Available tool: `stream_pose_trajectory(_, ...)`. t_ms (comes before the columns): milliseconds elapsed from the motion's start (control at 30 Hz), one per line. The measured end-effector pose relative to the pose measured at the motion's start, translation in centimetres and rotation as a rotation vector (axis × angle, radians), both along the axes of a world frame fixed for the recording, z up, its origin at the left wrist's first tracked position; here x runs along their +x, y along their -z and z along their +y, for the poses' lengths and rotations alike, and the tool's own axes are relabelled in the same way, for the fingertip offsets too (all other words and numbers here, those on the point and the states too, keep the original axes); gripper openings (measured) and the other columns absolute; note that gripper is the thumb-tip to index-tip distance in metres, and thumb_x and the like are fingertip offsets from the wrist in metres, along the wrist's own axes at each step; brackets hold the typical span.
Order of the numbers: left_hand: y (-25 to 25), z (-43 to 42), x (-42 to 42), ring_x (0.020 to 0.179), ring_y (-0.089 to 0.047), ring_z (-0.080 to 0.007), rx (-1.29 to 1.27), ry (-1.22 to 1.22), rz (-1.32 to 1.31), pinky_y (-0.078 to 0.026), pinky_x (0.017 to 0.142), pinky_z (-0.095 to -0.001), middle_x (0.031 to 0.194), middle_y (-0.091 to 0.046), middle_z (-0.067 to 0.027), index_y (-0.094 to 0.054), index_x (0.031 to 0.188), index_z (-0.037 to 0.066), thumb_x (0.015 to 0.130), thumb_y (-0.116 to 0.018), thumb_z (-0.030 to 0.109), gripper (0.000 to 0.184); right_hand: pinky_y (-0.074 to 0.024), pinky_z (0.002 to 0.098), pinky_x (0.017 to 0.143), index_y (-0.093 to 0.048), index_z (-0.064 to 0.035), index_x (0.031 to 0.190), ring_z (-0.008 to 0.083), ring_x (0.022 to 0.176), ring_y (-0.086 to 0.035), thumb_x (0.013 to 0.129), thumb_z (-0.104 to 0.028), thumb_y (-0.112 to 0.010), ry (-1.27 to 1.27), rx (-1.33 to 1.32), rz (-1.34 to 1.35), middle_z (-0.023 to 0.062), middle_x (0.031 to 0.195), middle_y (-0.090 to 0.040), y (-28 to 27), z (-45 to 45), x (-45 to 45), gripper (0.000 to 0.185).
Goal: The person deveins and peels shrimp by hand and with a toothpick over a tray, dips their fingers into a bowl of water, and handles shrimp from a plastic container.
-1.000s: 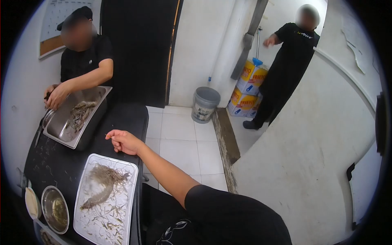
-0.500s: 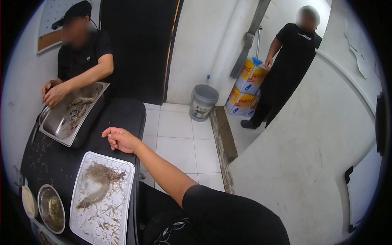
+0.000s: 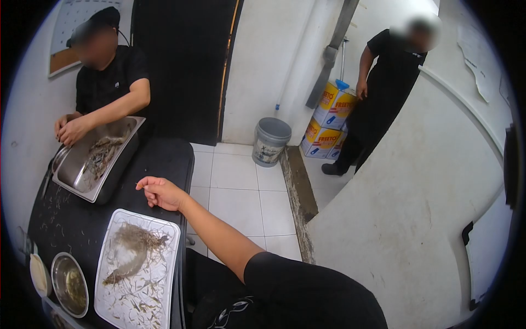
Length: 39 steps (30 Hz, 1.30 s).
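My right hand (image 3: 162, 193) hovers over the black table's edge, above the far end of a white tray (image 3: 176, 241). Its fingers are curled, with thumb and forefinger pinched together; a tiny thin bit seems to show at the tips, too small to name. In the tray lies a curved grey-brown fibrous clump (image 3: 131, 252), pale in the middle, resembling a bird's nest. Thin loose strands (image 3: 134, 301) are scattered around it. My left hand is out of view.
A metal bowl (image 3: 59, 268) with liquid stands beside a pale container (image 3: 39, 275). Across the black table (image 3: 170, 159), a co-worker (image 3: 112, 82) handles something over a steel pan (image 3: 71, 167). A bucket (image 3: 271, 142), stacked boxes (image 3: 323, 137) and another person (image 3: 386, 93) are farther off.
My right hand stays pinched in nearly the same place. The view has shifted slightly. The standing person's head has turned and leaned to the right.
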<state>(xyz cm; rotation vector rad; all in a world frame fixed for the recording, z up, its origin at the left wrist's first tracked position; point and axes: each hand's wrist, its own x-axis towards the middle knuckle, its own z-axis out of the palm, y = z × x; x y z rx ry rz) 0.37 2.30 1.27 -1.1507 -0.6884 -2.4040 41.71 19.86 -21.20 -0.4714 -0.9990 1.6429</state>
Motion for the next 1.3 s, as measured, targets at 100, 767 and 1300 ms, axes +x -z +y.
stream_pose_trajectory(100,0.1,0.1,-0.3,0.047,-0.043,-0.0129,0.008,-0.023,0.037,-0.035,0.041,-0.0209,0.083,-0.053,-0.0095,-0.045,0.107,0.001,0.094,-0.044,0.023,0.025,-0.0389,0.0263,0.056,-0.054,-0.0045,0.103,0.0094,0.053,-0.040,0.088,-0.011,-0.049,-0.012,-0.003,-0.001,-0.0020,0.060,-0.042,0.0,0.0,0.1,0.017)
stream_pose_trajectory(767,-0.3,1.1,1.8,0.043,-0.043,-0.0102,-0.046,-0.141,0.064,-0.033,0.039,-0.0189,0.072,-0.051,-0.0082,-0.047,0.099,-0.003,0.097,-0.038,0.020,0.024,-0.0396,0.0266,0.055,-0.052,-0.0043,0.104,0.0092,0.052,-0.041,0.087,-0.012,-0.050,-0.031,-0.003,0.024,-0.0025,0.060,-0.042,0.4,0.4,0.1,0.019)
stream_pose_trajectory(1300,2.2,2.9,-4.6,0.053,-0.055,-0.0265,0.038,0.340,-0.021,-0.048,0.045,-0.0349,0.085,-0.058,-0.0178,-0.053,0.101,0.011,0.090,-0.037,0.037,0.032,-0.0373,0.0256,0.056,-0.053,-0.0035,0.103,0.0076,0.055,-0.038,0.089,-0.009,-0.048,-0.036,0.000,-0.001,-0.0033,0.061,-0.038,0.0,0.1,-0.1,0.016)
